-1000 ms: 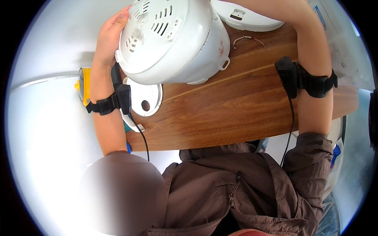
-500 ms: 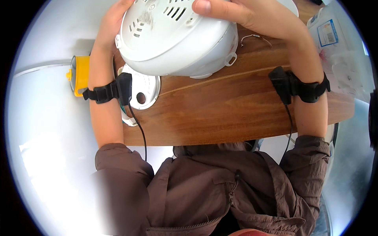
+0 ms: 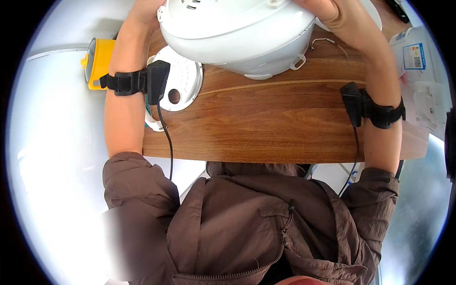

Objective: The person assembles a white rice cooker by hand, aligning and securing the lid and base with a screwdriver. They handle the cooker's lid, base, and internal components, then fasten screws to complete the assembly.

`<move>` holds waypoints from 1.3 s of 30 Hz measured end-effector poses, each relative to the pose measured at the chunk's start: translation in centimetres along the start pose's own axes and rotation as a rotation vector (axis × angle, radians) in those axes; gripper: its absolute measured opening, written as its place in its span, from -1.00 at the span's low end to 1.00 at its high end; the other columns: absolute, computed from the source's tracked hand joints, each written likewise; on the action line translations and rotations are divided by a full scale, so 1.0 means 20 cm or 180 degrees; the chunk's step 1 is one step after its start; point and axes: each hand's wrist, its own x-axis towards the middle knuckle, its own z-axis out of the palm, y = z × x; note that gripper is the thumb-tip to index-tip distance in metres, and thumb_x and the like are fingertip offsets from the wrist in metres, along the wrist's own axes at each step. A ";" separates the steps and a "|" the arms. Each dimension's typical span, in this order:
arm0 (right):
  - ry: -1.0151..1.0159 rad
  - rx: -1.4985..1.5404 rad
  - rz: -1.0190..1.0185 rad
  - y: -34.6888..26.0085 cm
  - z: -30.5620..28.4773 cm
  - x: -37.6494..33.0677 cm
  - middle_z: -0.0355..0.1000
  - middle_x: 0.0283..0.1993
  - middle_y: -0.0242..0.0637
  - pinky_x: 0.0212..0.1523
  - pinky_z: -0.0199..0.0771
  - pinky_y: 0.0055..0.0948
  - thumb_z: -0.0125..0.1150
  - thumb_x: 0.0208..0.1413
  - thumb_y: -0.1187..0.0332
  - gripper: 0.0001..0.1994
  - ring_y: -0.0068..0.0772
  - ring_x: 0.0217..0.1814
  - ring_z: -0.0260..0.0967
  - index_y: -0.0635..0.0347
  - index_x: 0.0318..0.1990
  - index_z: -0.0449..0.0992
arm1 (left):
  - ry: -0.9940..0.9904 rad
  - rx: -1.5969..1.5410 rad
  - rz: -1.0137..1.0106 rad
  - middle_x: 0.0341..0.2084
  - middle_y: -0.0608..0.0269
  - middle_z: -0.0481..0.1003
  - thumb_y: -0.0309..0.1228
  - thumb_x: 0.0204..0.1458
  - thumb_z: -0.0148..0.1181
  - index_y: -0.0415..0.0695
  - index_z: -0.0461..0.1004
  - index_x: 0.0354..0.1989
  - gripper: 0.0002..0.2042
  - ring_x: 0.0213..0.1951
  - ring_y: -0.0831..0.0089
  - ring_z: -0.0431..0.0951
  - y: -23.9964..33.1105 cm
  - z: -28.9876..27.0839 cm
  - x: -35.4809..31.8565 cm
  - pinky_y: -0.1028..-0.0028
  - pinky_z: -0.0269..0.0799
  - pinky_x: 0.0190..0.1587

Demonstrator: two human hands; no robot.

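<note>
A large white rounded appliance housing [image 3: 237, 42], like a rice cooker body turned bottom up, is at the top of the view. Vent slots show on its upward face, and a small loop sticks out on its right side. My left hand [image 3: 148, 13] grips its left side. At the upper right, my right hand [image 3: 320, 8] holds the other side. Both hands are partly cut off by the top edge, so most fingers are hidden. Below the housing, near my left forearm, lies a round white perforated disc [image 3: 183, 71] with one larger hole.
The wooden table [image 3: 266, 123] ends close to my body. Left of my forearm is a yellow cylindrical container [image 3: 102, 61]. A white curved part [image 3: 154, 124] lies by the disc. Thin wire [image 3: 332, 42] lies right of the housing. A translucent plastic container [image 3: 418, 90] stands at the right.
The housing has shifted up and to the right in the picture, with both hands still on it. The table and the things on it also sit higher, as the view has moved.
</note>
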 end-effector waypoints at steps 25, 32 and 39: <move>0.0681 0.0975 0.0887 0.10 0.12 0.00 0.06 0.53 0.23 0.54 -0.02 -0.32 0.03 0.37 -0.22 -0.02 -0.04 0.60 -0.03 0.61 0.51 -0.10 | -0.0094 0.0444 0.0102 0.02 0.01 0.61 -0.21 0.42 0.01 -0.38 0.49 0.16 -0.58 0.01 0.33 0.63 -0.01 -0.09 0.04 0.34 0.56 0.11; 0.0802 0.0644 0.0493 0.28 0.10 -0.01 0.01 0.54 0.28 0.56 -0.06 -0.28 -0.02 0.42 -0.17 -0.07 0.02 0.62 -0.07 0.58 0.51 -0.10 | -0.0162 0.0331 0.0089 0.08 0.05 0.58 -0.17 0.38 0.08 -0.36 0.44 0.22 -0.53 0.07 0.34 0.60 -0.02 -0.02 0.04 0.34 0.53 0.14; 0.0751 0.0411 0.0371 0.23 0.10 -0.02 0.01 0.56 0.22 0.57 -0.10 -0.28 -0.07 0.47 -0.10 -0.16 0.00 0.63 -0.09 0.52 0.53 -0.10 | -0.0168 0.0594 0.0038 0.07 0.07 0.59 -0.28 0.36 0.05 -0.35 0.45 0.22 -0.58 0.06 0.36 0.60 -0.02 -0.12 0.05 0.38 0.51 0.13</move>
